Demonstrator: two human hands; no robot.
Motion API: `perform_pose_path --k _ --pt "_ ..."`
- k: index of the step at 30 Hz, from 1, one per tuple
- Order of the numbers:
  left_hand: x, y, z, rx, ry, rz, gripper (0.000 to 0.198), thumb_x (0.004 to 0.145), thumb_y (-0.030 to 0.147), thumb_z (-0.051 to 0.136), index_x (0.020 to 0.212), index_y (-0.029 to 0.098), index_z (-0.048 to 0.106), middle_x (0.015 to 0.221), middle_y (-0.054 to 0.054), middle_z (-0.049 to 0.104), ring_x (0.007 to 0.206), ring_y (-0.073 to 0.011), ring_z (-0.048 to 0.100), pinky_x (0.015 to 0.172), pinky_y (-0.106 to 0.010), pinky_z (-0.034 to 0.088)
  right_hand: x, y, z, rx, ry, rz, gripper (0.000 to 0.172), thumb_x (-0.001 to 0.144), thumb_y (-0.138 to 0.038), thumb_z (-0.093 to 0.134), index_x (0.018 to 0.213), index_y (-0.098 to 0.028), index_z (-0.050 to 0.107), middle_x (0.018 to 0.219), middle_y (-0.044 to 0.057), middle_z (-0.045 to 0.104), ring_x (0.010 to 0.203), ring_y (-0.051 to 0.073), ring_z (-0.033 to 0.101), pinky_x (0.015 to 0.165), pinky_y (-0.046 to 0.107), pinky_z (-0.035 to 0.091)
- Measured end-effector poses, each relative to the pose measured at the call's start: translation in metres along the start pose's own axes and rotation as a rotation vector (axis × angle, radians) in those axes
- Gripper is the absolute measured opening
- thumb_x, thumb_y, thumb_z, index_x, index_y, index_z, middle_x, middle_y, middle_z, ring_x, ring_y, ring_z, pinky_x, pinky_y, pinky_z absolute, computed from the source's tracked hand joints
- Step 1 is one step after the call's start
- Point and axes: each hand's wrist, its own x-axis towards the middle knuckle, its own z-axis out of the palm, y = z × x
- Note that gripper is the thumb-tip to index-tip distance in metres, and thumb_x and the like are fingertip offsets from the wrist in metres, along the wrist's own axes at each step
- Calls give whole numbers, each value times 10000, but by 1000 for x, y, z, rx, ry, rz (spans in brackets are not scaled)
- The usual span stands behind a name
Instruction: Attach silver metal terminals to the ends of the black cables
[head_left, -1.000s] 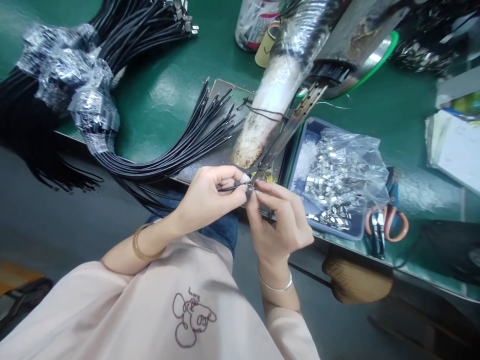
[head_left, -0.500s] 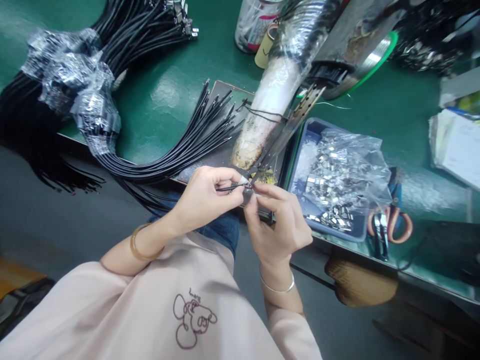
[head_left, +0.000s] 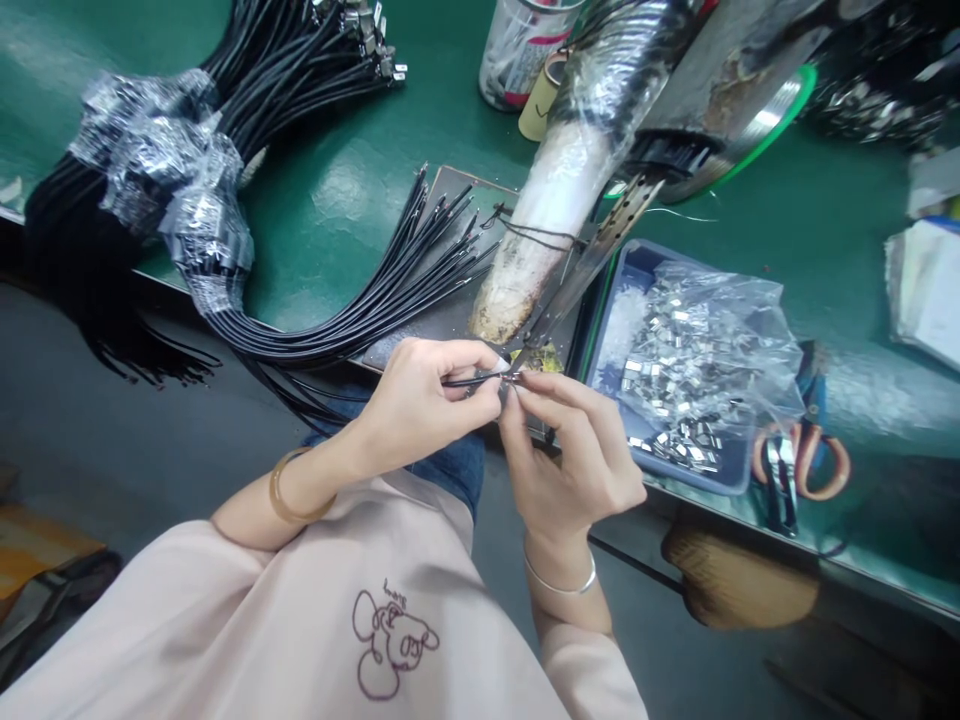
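Note:
My left hand (head_left: 431, 405) is closed, pinching a thin black cable (head_left: 469, 380) between thumb and fingers. Its end points right, toward my right hand (head_left: 566, 445), whose thumb and forefinger are pinched at a small metal terminal (head_left: 511, 377). The fingertips partly hide where cable and terminal meet. Just above the fingertips is the pointed end of a soldering iron (head_left: 581, 265), angled down from a clamp. Beside it a white, scorched, plastic-wrapped tube (head_left: 544, 200) slants down. To the left, a bundle of black cables (head_left: 360, 315) fans its stripped ends over a dark plate (head_left: 405, 335).
A blue tray (head_left: 731, 480) holds a plastic bag and loose shiny metal pieces. Orange-handled scissors (head_left: 821, 460) lie right of it. Plastic-wrapped cable bundles (head_left: 142, 150) lie at the left. A solder spool (head_left: 772, 130) and a jar (head_left: 525, 50) stand behind. The green table's front edge runs below.
The whole view has shifted slightly, so things appear a little farther right. Both hands stay pinched together at the cable end below the iron, with only slight finger movement.

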Motion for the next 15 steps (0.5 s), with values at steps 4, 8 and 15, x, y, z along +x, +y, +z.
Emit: perform_pose_path --k 4,8,15 --pt "1 -3 -1 -50 -23 -26 98 770 160 604 719 127 681 540 84 299 512 -57 236 486 -220 207 -1 0 -1 -8 -17 -17 179 838 -86 714 821 -212 588 909 39 788 795 146 764 727 231 620" --pt "3 -6 -2 -64 -54 -74 94 757 141 599 703 124 674 550 84 272 516 -56 229 490 -226 191 -3 2 -2 1 -64 -36 181 843 -73 696 846 -210 578 892 44 789 785 142 767 725 222 617" --pt "2 -8 -1 -153 -80 -94 68 760 156 612 707 132 646 541 85 272 511 -56 233 480 -217 188 -5 3 -2 14 -36 -20 163 850 -94 721 891 -216 620 903 27 790 797 150 770 741 237 613"
